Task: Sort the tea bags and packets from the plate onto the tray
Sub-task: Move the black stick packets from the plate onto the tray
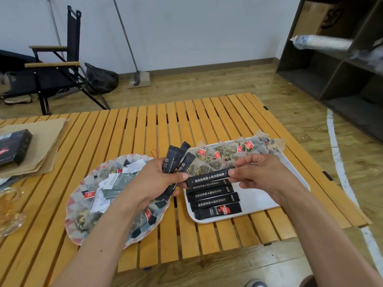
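My left hand [154,180] grips a fan of black stick packets [177,160] above the right edge of the patterned plate [76,206]. The plate holds tea bags with red tags [89,195] and grey-green sachets [122,180]. My right hand [263,175] pinches one black stick packet [209,177] by its right end, over the white tray [261,200]. Several black stick packets [213,198] lie in a row on the tray's near left part. Pyramid tea bags [234,154] are lined along the tray's far side.
The slatted wooden table [145,125] carries brown paper bags [39,146] and a black box [13,147] at the left, plus a glass cup [9,212] at the left edge. A folding chair [56,67] and dark shelves [339,59] stand beyond.
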Motion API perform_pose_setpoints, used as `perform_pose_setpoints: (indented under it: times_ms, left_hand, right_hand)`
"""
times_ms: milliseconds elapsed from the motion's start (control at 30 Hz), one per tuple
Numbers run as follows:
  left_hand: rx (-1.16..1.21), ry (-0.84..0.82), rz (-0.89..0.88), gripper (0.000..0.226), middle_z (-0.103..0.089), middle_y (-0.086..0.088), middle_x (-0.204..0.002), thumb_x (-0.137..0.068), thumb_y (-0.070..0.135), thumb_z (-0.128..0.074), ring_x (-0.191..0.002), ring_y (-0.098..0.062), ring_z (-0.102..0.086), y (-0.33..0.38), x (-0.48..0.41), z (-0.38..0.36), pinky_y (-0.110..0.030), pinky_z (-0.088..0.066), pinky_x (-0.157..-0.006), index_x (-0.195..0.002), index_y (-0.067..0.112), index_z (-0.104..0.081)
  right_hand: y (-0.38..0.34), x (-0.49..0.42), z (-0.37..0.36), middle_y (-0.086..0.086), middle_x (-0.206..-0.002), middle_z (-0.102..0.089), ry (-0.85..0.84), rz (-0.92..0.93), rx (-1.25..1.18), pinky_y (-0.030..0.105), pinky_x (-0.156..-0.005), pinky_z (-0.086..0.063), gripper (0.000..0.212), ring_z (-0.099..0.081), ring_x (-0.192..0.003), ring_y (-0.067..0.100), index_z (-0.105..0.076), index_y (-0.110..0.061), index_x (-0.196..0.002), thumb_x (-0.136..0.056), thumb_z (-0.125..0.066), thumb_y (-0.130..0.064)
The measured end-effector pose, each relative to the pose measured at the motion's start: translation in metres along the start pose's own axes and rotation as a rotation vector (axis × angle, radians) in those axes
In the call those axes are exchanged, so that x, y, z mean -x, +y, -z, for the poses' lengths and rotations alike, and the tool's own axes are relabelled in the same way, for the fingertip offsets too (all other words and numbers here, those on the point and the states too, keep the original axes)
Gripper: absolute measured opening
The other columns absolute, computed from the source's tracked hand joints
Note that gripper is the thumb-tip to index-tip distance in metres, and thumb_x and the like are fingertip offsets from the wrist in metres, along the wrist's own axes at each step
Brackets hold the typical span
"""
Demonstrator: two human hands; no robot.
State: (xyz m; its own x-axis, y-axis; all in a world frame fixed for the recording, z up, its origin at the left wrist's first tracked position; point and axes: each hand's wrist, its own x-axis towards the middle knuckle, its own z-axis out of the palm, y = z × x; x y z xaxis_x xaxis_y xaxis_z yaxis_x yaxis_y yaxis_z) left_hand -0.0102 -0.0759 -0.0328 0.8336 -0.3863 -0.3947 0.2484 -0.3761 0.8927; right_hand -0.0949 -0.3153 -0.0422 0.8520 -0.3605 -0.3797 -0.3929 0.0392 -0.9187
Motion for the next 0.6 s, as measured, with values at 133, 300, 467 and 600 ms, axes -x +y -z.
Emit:
perform_pose_setpoints:
  times_ms: [133,300,467,600]
  left_hand:
    - [-0.166,0.102,-0.112,0.017,-0.077,-0.014,-0.078,-0.092,0.010,-0.074,-0.047,-0.007,-0.060,-0.008,-0.008,-0.003,-0.017,-0.047,-0.044,-0.107,0.012,-0.065]
    - [-0.269,0.152,-0.154,0.017,-0.074,-0.005,-0.073,-0.092,0.010,-0.074,-0.041,0.000,-0.059,-0.015,-0.016,-0.011,-0.015,-0.046,-0.045,-0.105,0.016,-0.064]
    - [-0.227,0.201,-0.128,0.013,-0.078,-0.009,-0.076,-0.092,0.013,-0.075,-0.046,-0.011,-0.061,-0.015,-0.015,-0.005,-0.020,-0.046,-0.044,-0.101,0.015,-0.066]
    - [-0.115,0.188,-0.080,0.011,-0.079,-0.012,-0.077,-0.094,0.021,-0.073,-0.052,-0.017,-0.064,-0.011,-0.013,-0.005,-0.024,-0.047,-0.047,-0.103,0.017,-0.068]
  right_hand:
    - [0.001,-0.001,0.000,0.015,-0.086,-0.079,0.021,-0.020,0.053,0.030,-0.065,-0.062,0.029,-0.078,-0.076,0.024,-0.069,-0.002,-0.098,-0.075,-0.086,-0.005]
    - [0.005,-0.004,-0.002,0.013,-0.081,-0.079,0.059,-0.055,0.112,0.027,-0.060,-0.061,0.020,-0.077,-0.071,0.020,-0.070,0.000,-0.096,-0.080,-0.082,-0.003]
    - [0.008,-0.007,-0.005,0.015,-0.080,-0.078,0.071,-0.101,0.184,0.024,-0.054,-0.056,0.012,-0.076,-0.066,0.018,-0.070,0.000,-0.089,-0.082,-0.080,-0.002]
    - [0.010,-0.012,-0.017,0.015,-0.079,-0.078,0.099,-0.116,0.249,0.022,-0.049,-0.050,0.011,-0.074,-0.066,0.019,-0.070,-0.003,-0.080,-0.083,-0.080,-0.003]
